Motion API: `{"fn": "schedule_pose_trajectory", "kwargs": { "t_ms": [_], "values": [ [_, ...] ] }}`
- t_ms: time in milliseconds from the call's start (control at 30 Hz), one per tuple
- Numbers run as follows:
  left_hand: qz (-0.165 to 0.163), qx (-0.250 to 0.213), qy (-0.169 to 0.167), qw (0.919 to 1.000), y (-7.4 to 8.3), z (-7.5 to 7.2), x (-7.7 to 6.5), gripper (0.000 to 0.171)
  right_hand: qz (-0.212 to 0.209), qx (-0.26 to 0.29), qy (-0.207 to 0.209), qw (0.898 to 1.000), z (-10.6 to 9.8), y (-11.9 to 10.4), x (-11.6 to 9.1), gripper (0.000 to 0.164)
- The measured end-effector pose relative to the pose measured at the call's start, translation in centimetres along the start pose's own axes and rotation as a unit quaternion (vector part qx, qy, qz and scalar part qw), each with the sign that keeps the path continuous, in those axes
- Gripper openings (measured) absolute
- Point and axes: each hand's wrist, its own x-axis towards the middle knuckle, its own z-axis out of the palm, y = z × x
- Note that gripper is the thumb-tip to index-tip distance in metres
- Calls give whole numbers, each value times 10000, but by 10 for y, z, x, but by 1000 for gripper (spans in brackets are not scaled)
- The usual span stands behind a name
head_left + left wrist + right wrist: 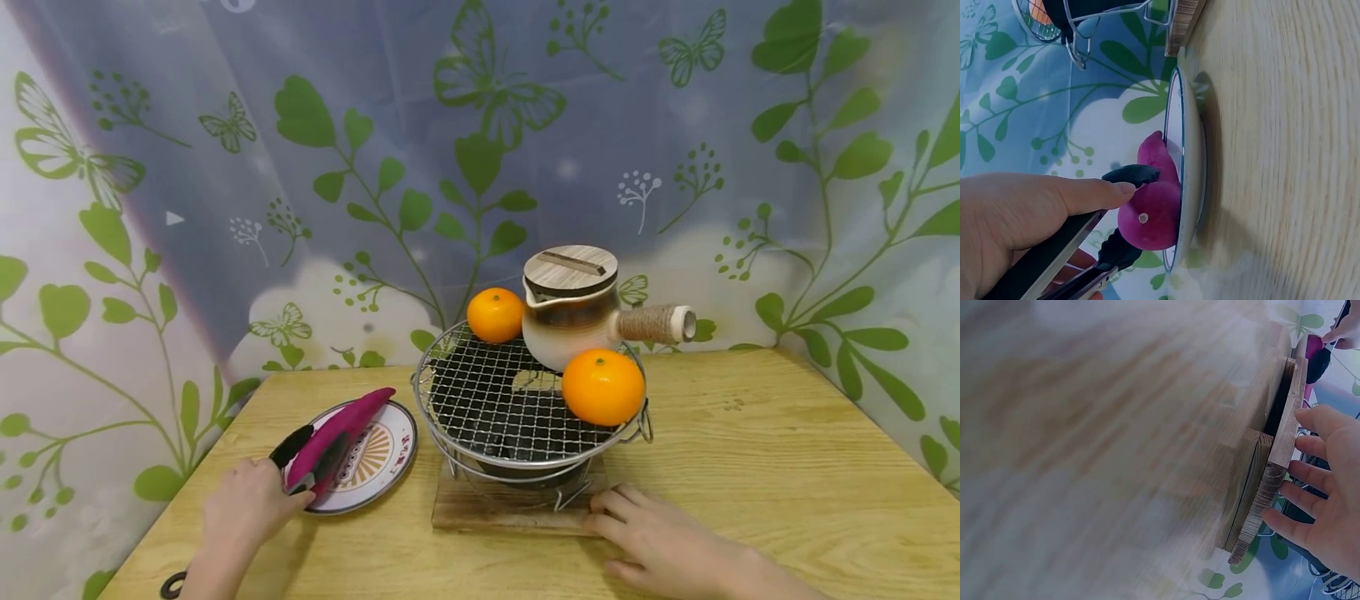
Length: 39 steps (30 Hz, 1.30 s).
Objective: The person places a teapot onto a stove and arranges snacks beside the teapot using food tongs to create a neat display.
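Note:
My left hand [243, 504] grips a pair of kitchen tongs [1044, 259] with black tips. The tips lie on either side of a purple sweet potato [369, 410], which rests on a round patterned plate [397, 462] at the table's left. In the left wrist view the thumb lies along the upper arm of the tongs, and the plate is seen edge-on. My right hand [652, 533] touches the right front corner of a wooden board [517, 514], fingers loosely extended. On that board stands a round grill with a wire mesh [487, 400].
On the mesh sit a small orange [495, 315] at the back, a larger orange [602, 388] at the right and a lidded teapot [562, 333]. The teapot's rope-wrapped handle [648, 325] sticks out rightward. A patterned cloth [360, 250] hangs behind the wooden table [765, 450].

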Motion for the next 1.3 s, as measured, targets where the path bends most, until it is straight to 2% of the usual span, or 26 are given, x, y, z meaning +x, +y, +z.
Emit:
{"fn": "schedule_pose_trajectory", "kwargs": {
  "t_ms": [167, 400, 767, 1033, 1300],
  "values": [
    [-32, 102, -154, 9998, 1, 2, 0, 53, -28, -42, -22, 10000, 0, 0, 0, 39],
    [-93, 38, -195, 9998, 4, 4, 1, 62, -59, -63, 18, 10000, 1, 0, -1, 39],
    [-55, -4, -217, 9997, 5, 7, 5, 58, -45, -123, 82, 9999, 1, 1, -1, 39],
    [7, 34, -133, 9999, 2, 16, 6, 64, -147, -78, 107, 9998, 1, 1, -1, 39],
    [41, -12, 45, 10000, 2, 18, 7, 61, -90, -29, 98, 9999, 1, 2, -1, 39]
  ]
}}
